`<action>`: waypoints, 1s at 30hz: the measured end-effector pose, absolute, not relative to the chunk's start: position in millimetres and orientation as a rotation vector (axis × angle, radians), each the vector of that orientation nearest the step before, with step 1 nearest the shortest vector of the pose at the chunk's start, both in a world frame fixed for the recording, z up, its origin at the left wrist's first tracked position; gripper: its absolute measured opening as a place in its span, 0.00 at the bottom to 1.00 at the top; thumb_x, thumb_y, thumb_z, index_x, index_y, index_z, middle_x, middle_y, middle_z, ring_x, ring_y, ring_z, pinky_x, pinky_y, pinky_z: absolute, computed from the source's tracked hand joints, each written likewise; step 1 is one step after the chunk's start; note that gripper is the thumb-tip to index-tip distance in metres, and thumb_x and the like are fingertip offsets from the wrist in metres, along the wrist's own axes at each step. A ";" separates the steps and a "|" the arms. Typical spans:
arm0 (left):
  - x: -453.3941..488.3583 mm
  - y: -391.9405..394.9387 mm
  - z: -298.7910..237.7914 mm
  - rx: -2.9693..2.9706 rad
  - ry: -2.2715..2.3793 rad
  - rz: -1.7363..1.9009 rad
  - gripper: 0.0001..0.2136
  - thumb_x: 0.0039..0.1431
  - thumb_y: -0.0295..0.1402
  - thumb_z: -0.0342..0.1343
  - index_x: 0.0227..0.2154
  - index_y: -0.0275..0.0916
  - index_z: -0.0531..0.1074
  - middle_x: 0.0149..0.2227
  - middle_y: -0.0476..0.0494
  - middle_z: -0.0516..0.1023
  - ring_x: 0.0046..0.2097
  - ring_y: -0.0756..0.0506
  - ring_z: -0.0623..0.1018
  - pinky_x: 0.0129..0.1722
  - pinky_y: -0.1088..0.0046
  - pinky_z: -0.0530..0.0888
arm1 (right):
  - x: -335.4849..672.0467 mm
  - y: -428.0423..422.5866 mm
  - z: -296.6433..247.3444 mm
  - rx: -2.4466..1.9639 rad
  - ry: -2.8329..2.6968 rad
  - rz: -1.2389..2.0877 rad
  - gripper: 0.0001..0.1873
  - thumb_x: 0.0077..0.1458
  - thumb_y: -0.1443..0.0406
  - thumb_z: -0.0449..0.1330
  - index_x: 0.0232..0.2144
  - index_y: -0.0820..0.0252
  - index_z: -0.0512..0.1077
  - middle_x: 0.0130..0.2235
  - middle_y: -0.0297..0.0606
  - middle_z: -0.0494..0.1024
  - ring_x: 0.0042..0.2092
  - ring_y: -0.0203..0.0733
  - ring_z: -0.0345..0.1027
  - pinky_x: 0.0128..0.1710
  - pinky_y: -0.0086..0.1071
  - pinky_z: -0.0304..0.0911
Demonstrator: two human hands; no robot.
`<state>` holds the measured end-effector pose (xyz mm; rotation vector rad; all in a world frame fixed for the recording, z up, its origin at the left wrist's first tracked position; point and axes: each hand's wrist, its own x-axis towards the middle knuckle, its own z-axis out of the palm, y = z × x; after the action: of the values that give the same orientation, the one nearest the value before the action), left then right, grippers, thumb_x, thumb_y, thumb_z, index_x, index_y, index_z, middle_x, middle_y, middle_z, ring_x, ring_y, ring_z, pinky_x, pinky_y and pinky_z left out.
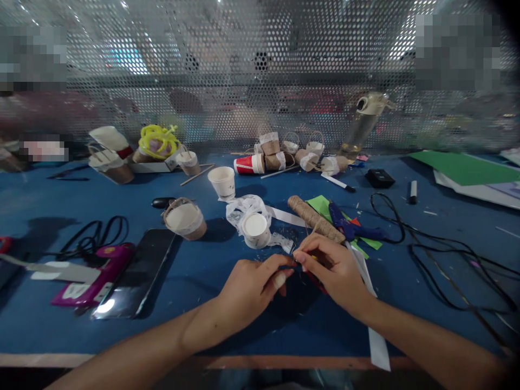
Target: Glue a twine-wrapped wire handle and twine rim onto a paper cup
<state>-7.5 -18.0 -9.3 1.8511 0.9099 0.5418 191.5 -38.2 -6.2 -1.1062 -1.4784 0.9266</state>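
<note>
My left hand (255, 284) and my right hand (333, 271) meet fingertip to fingertip above the blue table, both pinched closed. What lies between the fingers is too small and dark to make out. Under my right hand, part of a red object (317, 283) shows; the hand hides the rest. A roll of brown twine (314, 216) lies just beyond my right hand, with a loose strand near the fingers. Past my left hand stands a small white paper cup (255, 228), upside down, with white lace ribbon (239, 208) heaped around it.
A blue glue gun (353, 227) lies right of the twine, its black cable (430, 244) looping rightward. A phone (136, 273), a purple power strip (97, 276) and a twine-wrapped cup (186, 219) sit left. Several small cup baskets and a bottle (361, 127) line the perforated metal screen (260, 76).
</note>
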 end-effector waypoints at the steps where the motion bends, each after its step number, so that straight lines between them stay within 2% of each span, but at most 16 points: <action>1: -8.0 -17.5 -10.2 1.844 0.900 0.545 0.10 0.67 0.34 0.50 0.45 0.38 0.74 0.26 0.48 0.79 0.23 0.51 0.74 0.28 0.76 0.68 | 191.8 -38.2 -6.0 -1.111 -1.473 0.928 0.09 0.59 0.65 0.63 0.26 0.58 0.74 0.31 0.34 0.75 0.32 0.36 0.70 0.33 0.29 0.65; 4: -8.1 -16.2 -10.2 1.764 0.854 0.542 0.11 0.69 0.34 0.47 0.42 0.38 0.74 0.26 0.48 0.79 0.22 0.52 0.73 0.26 0.77 0.68 | 192.8 -36.6 -5.8 -1.083 -1.394 1.032 0.10 0.58 0.65 0.65 0.24 0.58 0.76 0.32 0.34 0.77 0.31 0.35 0.70 0.31 0.28 0.65; 8: -4.4 -14.6 -5.2 1.539 0.745 0.505 0.13 0.71 0.39 0.43 0.42 0.38 0.69 0.25 0.48 0.78 0.19 0.52 0.73 0.21 0.79 0.69 | 193.3 -32.6 -7.3 -1.035 -1.306 1.164 0.06 0.56 0.63 0.65 0.28 0.56 0.78 0.36 0.34 0.79 0.29 0.32 0.69 0.29 0.27 0.66; 13: 0.2 -11.6 -2.8 1.329 0.620 0.462 0.14 0.71 0.41 0.40 0.40 0.38 0.66 0.23 0.45 0.79 0.17 0.52 0.71 0.18 0.80 0.69 | 193.6 -31.3 -10.3 -1.021 -1.277 1.226 0.06 0.56 0.61 0.66 0.29 0.56 0.78 0.39 0.36 0.81 0.28 0.32 0.70 0.31 0.28 0.69; 17: 0.5 -10.6 -3.6 1.317 0.606 0.441 0.14 0.72 0.41 0.40 0.40 0.38 0.66 0.24 0.44 0.80 0.18 0.51 0.73 0.19 0.78 0.71 | 192.7 -31.3 -12.1 -1.002 -1.257 1.226 0.08 0.55 0.60 0.66 0.28 0.57 0.77 0.36 0.35 0.79 0.28 0.32 0.69 0.30 0.28 0.68; 20: -1.0 -11.7 -2.9 1.400 0.666 0.469 0.15 0.71 0.41 0.43 0.42 0.37 0.70 0.26 0.43 0.81 0.21 0.51 0.75 0.23 0.77 0.73 | 191.8 -31.5 -12.1 -1.004 -1.252 1.193 0.08 0.55 0.61 0.67 0.27 0.57 0.76 0.32 0.33 0.77 0.26 0.31 0.67 0.27 0.27 0.66; 25: -4.2 -14.1 -4.4 1.570 0.780 0.543 0.12 0.66 0.39 0.55 0.43 0.37 0.75 0.27 0.47 0.79 0.26 0.51 0.76 0.30 0.77 0.73 | 190.8 -33.4 -10.0 -1.038 -1.281 1.103 0.08 0.53 0.62 0.68 0.25 0.57 0.75 0.31 0.33 0.76 0.26 0.33 0.67 0.26 0.28 0.65; 30: -4.5 -14.9 -6.7 1.618 0.814 0.544 0.11 0.68 0.38 0.52 0.40 0.37 0.75 0.25 0.48 0.79 0.25 0.51 0.75 0.28 0.78 0.72 | 190.2 -36.2 -7.6 -1.106 -1.346 0.978 0.05 0.52 0.65 0.68 0.25 0.57 0.78 0.31 0.36 0.79 0.34 0.40 0.72 0.33 0.32 0.69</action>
<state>-4.5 -14.9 -6.7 1.6178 0.8142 0.5439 190.2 -36.2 -7.6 -1.1061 -1.3465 0.9779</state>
